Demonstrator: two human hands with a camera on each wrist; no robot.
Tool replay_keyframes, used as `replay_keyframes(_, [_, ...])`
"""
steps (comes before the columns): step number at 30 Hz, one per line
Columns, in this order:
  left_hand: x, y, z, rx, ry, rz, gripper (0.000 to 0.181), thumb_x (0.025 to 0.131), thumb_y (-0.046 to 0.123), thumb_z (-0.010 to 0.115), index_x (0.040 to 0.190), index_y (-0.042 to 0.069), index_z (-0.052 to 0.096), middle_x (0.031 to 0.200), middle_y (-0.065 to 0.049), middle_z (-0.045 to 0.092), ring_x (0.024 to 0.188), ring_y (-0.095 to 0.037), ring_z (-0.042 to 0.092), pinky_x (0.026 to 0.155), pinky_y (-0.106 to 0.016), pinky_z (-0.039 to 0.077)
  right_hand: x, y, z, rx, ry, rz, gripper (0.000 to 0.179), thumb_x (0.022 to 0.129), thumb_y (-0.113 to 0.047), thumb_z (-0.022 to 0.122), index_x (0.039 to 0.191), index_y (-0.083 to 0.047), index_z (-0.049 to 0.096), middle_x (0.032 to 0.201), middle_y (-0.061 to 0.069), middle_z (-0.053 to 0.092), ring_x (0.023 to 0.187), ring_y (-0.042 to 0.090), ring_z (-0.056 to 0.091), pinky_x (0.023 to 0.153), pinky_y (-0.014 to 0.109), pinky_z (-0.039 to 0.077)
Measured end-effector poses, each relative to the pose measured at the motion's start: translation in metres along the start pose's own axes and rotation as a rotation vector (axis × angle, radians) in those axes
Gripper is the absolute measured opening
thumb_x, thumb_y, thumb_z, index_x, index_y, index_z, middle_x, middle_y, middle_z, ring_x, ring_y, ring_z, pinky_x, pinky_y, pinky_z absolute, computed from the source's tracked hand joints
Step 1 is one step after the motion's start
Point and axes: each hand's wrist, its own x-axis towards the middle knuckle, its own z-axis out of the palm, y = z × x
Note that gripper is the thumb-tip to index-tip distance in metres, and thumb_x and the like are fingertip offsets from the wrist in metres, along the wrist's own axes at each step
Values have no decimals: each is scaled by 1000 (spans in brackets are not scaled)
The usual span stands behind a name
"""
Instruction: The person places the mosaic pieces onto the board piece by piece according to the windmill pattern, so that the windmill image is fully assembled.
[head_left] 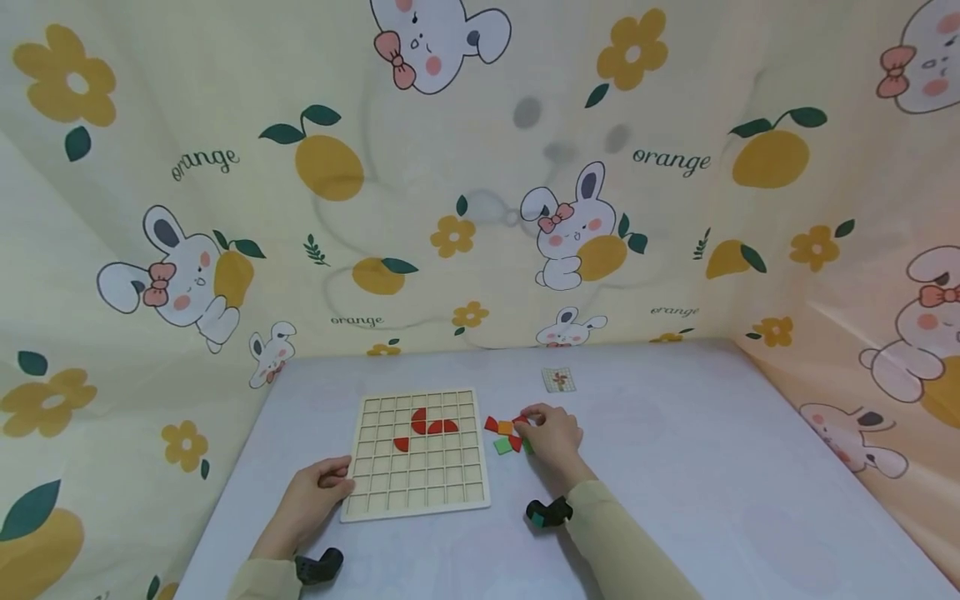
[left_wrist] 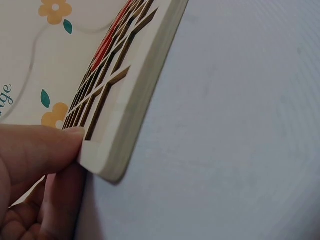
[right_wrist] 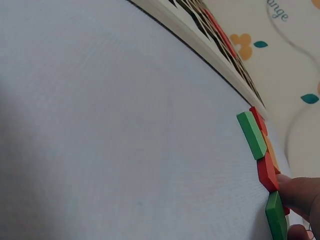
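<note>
A pale wooden grid board [head_left: 420, 493] lies on the table, with several red quarter-circle tiles [head_left: 402, 445] set in its squares. My left hand [head_left: 309, 498] holds the board's near left edge; in the left wrist view the thumb [left_wrist: 50, 145] presses on the frame by the corner. To the right of the board, my right hand [head_left: 553, 435] reaches into a small cluster of tiles, thumb and fingertips pinching at a red tile, largely hidden by the fingers. Around them lie an orange square tile [head_left: 506, 428], green tiles [head_left: 502, 447] and other red tiles [right_wrist: 267, 172].
A small card [head_left: 558, 380] with a printed red pattern on a grid lies beyond the tiles. The white table [head_left: 675, 467] is enclosed at the back and sides by a patterned curtain [head_left: 420, 183]. A dark wrist device [head_left: 549, 512] sits by the right cuff, another on the left.
</note>
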Motion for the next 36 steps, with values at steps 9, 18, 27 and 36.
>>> replay_keyframes(9, [1, 1, 1, 6, 1, -8, 45, 85, 7, 70, 129, 3, 59, 104, -6, 63, 94, -20, 56, 79, -33, 49, 3, 6, 0, 138, 35, -4, 23, 85, -25, 75, 102, -16, 63, 93, 2, 59, 96, 28, 44, 89, 47, 25])
replay_keyframes(18, [0, -1, 1, 4, -3, 13, 45, 85, 7, 69, 129, 3, 59, 103, -6, 62, 93, -20, 55, 79, -32, 49, 0, 10, -1, 198, 36, -9, 22, 85, -21, 74, 102, -15, 62, 89, -1, 61, 95, 26, 47, 89, 48, 23])
replay_keyframes(27, [-3, 2, 0, 10, 1, 26, 45, 85, 8, 70, 128, 3, 60, 105, -8, 61, 94, -20, 55, 79, -31, 49, -3, 13, -9, 313, -8, 43, 22, 86, -25, 73, 101, -14, 61, 91, 3, 60, 88, 24, 51, 83, 41, 36])
replay_keyframes(36, [0, 0, 1, 6, -3, 12, 44, 85, 7, 70, 128, 3, 60, 107, -8, 60, 94, -20, 56, 79, -31, 50, -4, 22, -31, 445, -31, -3, 20, 92, -19, 66, 105, -8, 57, 100, 10, 59, 88, 23, 54, 70, 30, 48])
